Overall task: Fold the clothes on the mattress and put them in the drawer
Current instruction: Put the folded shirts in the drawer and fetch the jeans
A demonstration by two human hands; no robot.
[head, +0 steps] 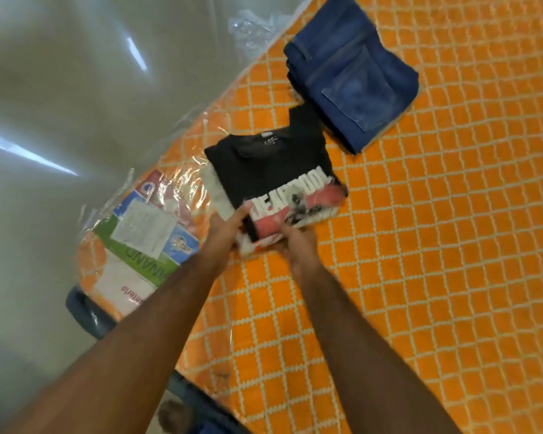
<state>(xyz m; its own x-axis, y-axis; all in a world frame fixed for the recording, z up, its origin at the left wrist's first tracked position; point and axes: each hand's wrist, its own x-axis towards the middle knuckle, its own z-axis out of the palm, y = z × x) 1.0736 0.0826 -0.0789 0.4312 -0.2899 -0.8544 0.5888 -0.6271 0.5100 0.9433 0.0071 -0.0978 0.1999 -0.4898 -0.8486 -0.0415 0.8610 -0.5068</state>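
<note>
Two hands, left [228,222] and right [297,242], gripped the near edge of the folded shirt [270,170] on the mattress [420,245], beside folded jeans [355,76]. Folding appeared done; next, lifting it level toward the drawer.

The mattress [436,245] carries everything: orange cover with a cream lattice, wrapped in clear plastic [182,158] that wrinkles along its left edge. A folded black shirt [270,164] lies on it near that edge, on top of a folded white garment [215,191]. Folded jeans [355,76] lie just beyond the shirt, to its right. A printed label [145,227] sits left of the shirt, under the plastic.
</note>
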